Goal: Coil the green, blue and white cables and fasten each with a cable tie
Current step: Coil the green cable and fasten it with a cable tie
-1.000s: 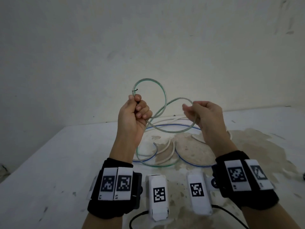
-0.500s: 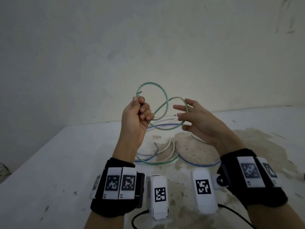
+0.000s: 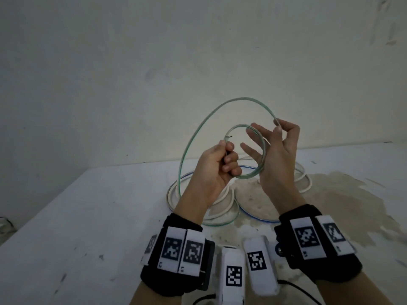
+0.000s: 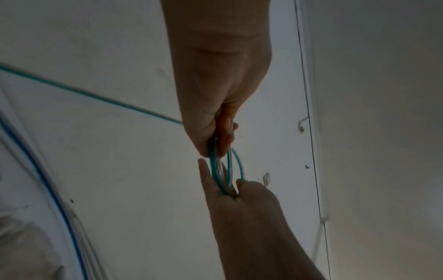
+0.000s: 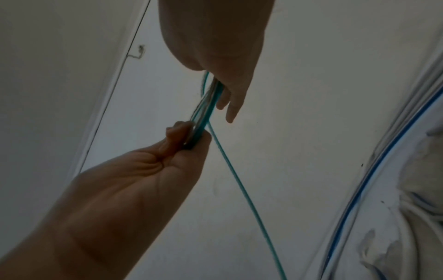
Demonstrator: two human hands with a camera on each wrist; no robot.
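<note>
My left hand (image 3: 217, 167) fisted round the green cable (image 3: 246, 176) coil, my right hand (image 3: 276, 155) pinching its big outer loop, blue cable (image 3: 253, 215) and white cable (image 3: 222, 194) on the worktop (image 3: 88, 216)

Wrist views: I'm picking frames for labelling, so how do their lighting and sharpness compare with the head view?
Left and right wrist views: dim, hands backlit, table cables smeared. Head view: brighter, evenly lit, green cable sharp, edges bowed.
</note>
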